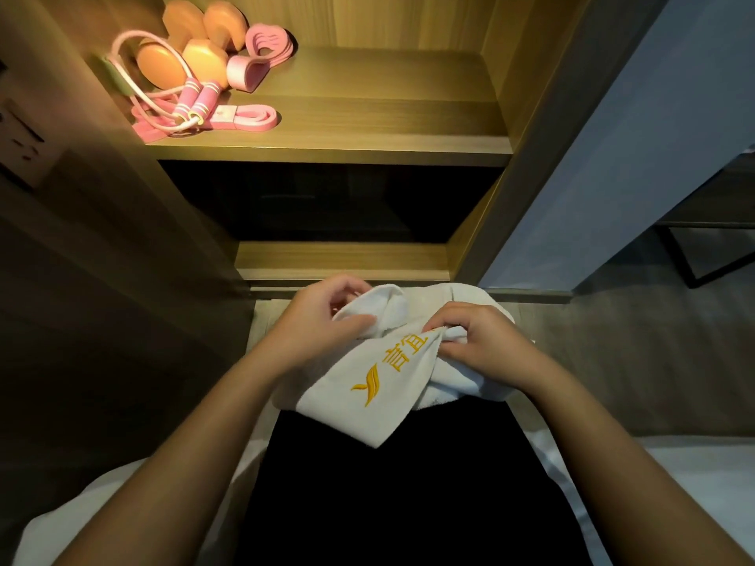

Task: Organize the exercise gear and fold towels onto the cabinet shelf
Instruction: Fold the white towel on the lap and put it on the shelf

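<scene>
You have the white towel (380, 373) bunched over your lap, below the lit cabinet shelf (367, 128). Your left hand (322, 316) is pinched on a rolled fold near the towel's far edge, and your right hand (478, 341) is closed on a gathered bit just beside the gold embroidery (392, 361). Both hands hold cloth, neither is spread wide.

Expect it to be light, soft and floppy: it has no stiffness, so any part you don't support will sag and twist, as the hanging corner near your knees already does. It looks like thick terry, so it should grip well and not slip. Take it by 2 corners along 1 edge rather than by the bunched middle, then shake it flat before folding.

The exercise gear already sits at the shelf's left end: the orange dumbbells (184, 47), the pink jump rope (192, 100) and the pink bands (261, 55). The right part of the shelf looks free for the folded towel.
</scene>
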Motion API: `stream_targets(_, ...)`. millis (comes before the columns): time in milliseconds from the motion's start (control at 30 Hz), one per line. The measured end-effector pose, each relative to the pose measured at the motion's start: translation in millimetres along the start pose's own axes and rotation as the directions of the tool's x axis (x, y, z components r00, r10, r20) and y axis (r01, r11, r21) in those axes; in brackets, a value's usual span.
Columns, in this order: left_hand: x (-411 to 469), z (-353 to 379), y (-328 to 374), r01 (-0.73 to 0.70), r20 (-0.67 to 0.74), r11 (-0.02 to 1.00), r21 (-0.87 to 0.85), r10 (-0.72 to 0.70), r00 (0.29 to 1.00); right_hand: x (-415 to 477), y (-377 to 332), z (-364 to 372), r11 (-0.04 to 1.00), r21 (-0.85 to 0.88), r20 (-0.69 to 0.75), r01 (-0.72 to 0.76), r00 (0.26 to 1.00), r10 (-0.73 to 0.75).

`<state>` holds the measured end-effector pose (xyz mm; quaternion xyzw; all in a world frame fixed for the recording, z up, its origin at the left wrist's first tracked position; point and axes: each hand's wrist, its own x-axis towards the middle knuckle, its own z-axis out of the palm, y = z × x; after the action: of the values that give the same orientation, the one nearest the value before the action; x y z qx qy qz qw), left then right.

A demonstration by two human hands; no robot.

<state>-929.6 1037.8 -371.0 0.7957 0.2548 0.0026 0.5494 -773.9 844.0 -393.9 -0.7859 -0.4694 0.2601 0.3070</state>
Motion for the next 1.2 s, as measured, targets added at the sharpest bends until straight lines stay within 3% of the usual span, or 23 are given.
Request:
stream_targets(67,-10.5,-18.4,-11.8,-0.010,0.058,0.994,0.107,0.004,0.998,3.4,1.6,1.8,0.999,0.009,-0.018,-0.046,0.999,0.046)
stream_targets(267,-32.6,-43.1,-51.8,0.014,0.024,1.000,0.000,-0.014,1.000,17.4,3.7,7.5,0.985,-0.026,-0.010,-0.172,0.985,0.172)
stream_targets(367,-36.0,-42.2,-64.9,0.019,-0.156,0.998,-0.059,-0.028,0.987,21.2,6.0,7.6,0.974,-0.025,0.000,-0.223,0.975,0.223)
stream_targets(467,-33.3,-35.1,-56.1,-0.038,-0.448,0.964,-0.263,-0.087,0.890,23.8,7.6,7.3,0.971,0.020,0.008,-0.238,0.971,0.238)
stream_targets(567,-27.4,-25.6,-20.8,-0.213,-0.575,0.958,-0.190,0.068,0.816,25.7,7.4,7.3,0.969,0.040,-0.004,-0.243,0.970,0.243)
stream_targets(700,-37.1,4.2,18.3,-0.488,-0.505,0.873,0.016,0.428,0.749,23.9,10.5,4.7,0.964,0.059,-0.033,-0.258,0.965,0.260)
stream_targets(767,-44.5,18.0,18.9,-0.539,-0.432,0.842,0.031,0.497,0.753,21.4,12.7,3.1,0.957,0.074,-0.047,-0.281,0.958,0.285)
stream_targets(833,-46.7,25.1,3.7,-0.540,-0.270,0.827,0.156,0.561,0.783,20.9,13.7,2.4,0.957,0.079,-0.072,-0.281,0.955,0.286)
stream_targets(933,-48.1,30.7,-33.5,-0.433,0.065,0.738,0.517,0.470,0.880,23.4,13.2,3.6,0.957,0.085,-0.069,-0.277,0.957,0.283)
stream_targets(1033,-47.8,33.5,-55.0,-0.388,0.171,0.618,0.683,0.381,0.909,25.5,11.5,3.6,0.949,0.093,-0.056,-0.303,0.950,0.308)
stream_targets(1067,-46.0,34.6,-55.6,-0.387,0.141,0.627,0.676,0.405,0.904,25.5,10.5,3.7,0.947,0.097,-0.051,-0.306,0.949,0.312)
stream_targets(1133,-40.2,36.7,-48.7,-0.363,-0.011,0.765,0.532,0.435,0.900,23.2,8.4,5.3,0.949,0.084,-0.070,-0.302,0.949,0.308)
stream_targets(1200,-29.5,27.4,-32.3,-0.230,-0.178,0.952,0.203,0.267,0.947,17.7,5.6,6.0,0.957,0.043,-0.178,-0.287,0.940,0.290)
